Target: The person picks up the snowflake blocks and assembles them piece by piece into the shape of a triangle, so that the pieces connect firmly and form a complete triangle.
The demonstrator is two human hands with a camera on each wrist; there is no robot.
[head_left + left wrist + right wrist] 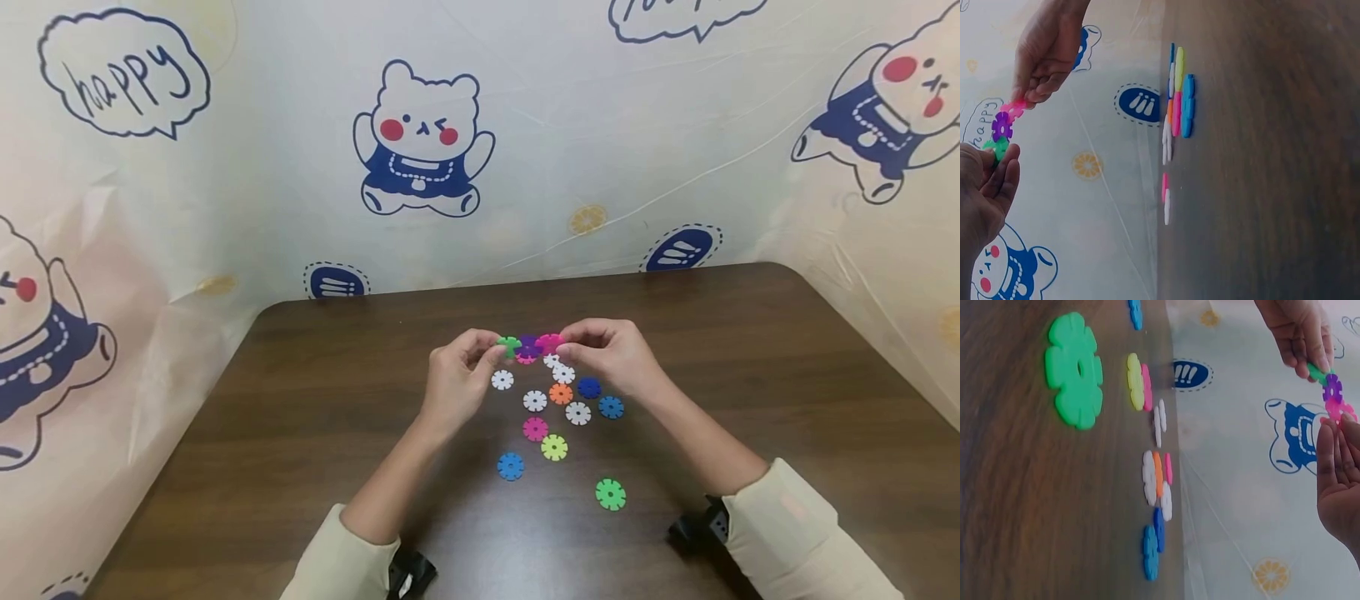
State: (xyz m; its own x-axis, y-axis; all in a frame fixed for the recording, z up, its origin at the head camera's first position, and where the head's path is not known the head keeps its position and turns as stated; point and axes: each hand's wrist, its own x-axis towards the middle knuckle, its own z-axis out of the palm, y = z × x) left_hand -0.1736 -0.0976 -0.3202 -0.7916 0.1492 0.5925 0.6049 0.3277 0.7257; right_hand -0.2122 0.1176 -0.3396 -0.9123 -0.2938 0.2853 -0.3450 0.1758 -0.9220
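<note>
Three notched plastic discs form a joined row held up above the table between both hands. The green disc (510,346) is at the left end, pinched between thumb and fingers of my left hand (461,377). A purple disc (1002,126) sits in the middle, slotted between its neighbours. My right hand (617,354) pinches the pink disc (1337,410) at the right end. Below the row, a white disc (502,380) lies near the left hand, and a dark blue disc (589,387) lies below the right hand.
Loose notched discs are scattered over the brown table (315,433), among them an orange disc (561,394), a yellow disc (554,447), a light blue disc (511,467) and a green disc (1075,372) nearest the front. A printed curtain (285,167) rises behind the table.
</note>
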